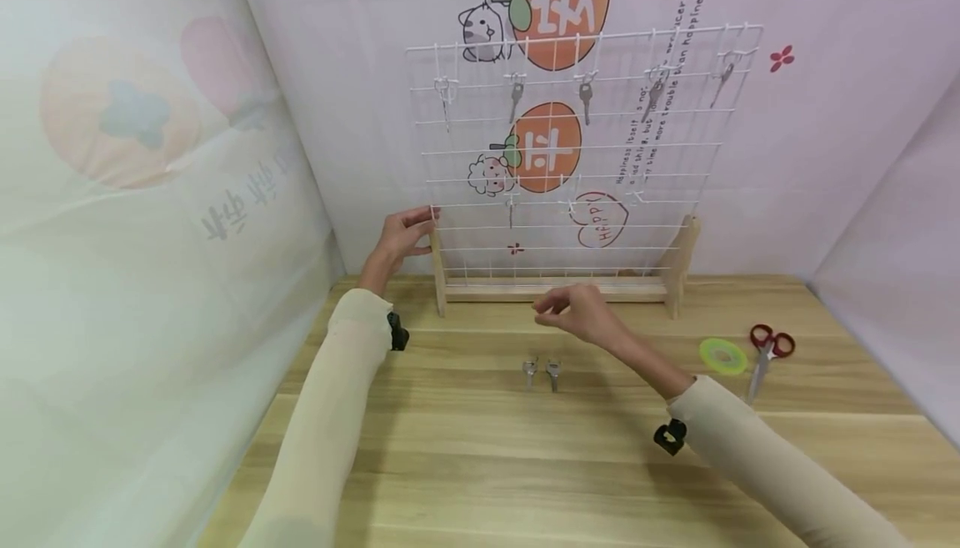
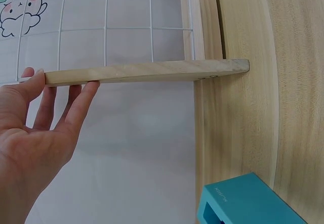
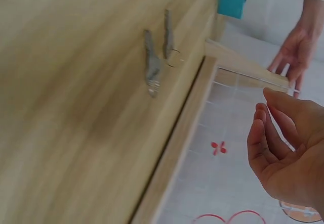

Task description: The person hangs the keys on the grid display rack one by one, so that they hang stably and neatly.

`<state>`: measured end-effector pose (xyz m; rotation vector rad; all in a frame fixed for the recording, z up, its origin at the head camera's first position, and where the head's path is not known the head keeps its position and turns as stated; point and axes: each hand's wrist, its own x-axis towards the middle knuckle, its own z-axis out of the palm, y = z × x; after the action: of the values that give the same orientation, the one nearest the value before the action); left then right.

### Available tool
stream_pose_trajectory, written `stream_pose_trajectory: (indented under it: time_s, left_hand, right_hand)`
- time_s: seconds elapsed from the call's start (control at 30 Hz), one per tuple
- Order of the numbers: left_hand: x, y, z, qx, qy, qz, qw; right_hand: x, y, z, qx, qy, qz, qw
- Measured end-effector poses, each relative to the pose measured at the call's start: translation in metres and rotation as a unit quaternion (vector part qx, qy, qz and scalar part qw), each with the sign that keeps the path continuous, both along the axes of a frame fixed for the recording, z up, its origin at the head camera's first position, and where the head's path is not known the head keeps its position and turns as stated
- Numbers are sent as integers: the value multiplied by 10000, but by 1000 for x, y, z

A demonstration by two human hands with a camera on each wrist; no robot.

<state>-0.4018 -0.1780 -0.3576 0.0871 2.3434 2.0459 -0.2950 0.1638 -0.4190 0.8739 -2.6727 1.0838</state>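
A white wire grid rack point(image 1: 555, 148) stands upright in a wooden base with a post at each side. My left hand point(image 1: 405, 235) grips the upper end of the left wooden post point(image 2: 147, 72), thumb and fingers around it in the left wrist view. In front of the rack, my right hand point(image 1: 581, 310) hovers with loosely bent fingers and nothing between them. Two keys with rings, a left key point(image 1: 529, 371) and a right key point(image 1: 553, 374), lie on the table just below it. Several keys hang from hooks along the upper grid, among them a grey key point(image 1: 586, 98).
To the right on the wooden table point(image 1: 465, 456) lie red-handled scissors point(image 1: 763, 356) and a yellow-green round roll point(image 1: 723, 355). A smaller key point(image 1: 512, 213) hangs lower on the grid. Printed white cloth point(image 1: 375, 114) surrounds the table at the back and sides.
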Motion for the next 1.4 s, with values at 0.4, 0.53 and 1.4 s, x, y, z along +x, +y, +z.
stream_pose_trajectory:
  time_s: [0.4, 0.53, 1.4]
  left_hand:
    - [-2, 0, -1, 20, -20, -15, 10000]
    - [-3, 1, 0, 3, -61, -26, 10000]
    - [0, 2, 0, 19, 23, 19, 10000]
  right_hand:
    - [5, -2, -50, 238, -323, 385, 9985]
    - [5, -3, -59, 391, -422, 324, 9978]
    - [8, -8, -64, 300, -420, 149, 9986]
